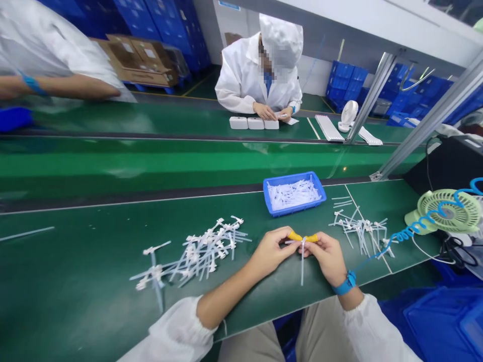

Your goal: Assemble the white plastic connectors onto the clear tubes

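White cloth sleeves [181, 329] are gathering into cuffs at the person's forearms, and a blue band [344, 284] is circling the right wrist. Just ahead, the left hand [273, 249] and right hand [326, 257] are pinching one slim, translucent tube piece [302, 266] between closed fingertips, above the smooth green bench [94, 311]; its straight leg is pointing back toward the lap. Yellow finger cots [311, 238] are sheathing a finger on each hand. Similar tubes with knobbly white fittings are lying tangled in a left pile [204, 249] and a smaller right pile [363, 229]. A coiled blue cord [415, 225] is crossing a round-grilled green fan [466, 208], partly hiding it. Farther off, a blue plastic tray [275, 212] is holding small white pieces [292, 193]. Past the glossy conveyor [151, 158], a white-clad co-worker [237, 75] is sitting behind rounded white boxes [239, 123], and a metal post [370, 95] is blocking some blue crates [341, 83].
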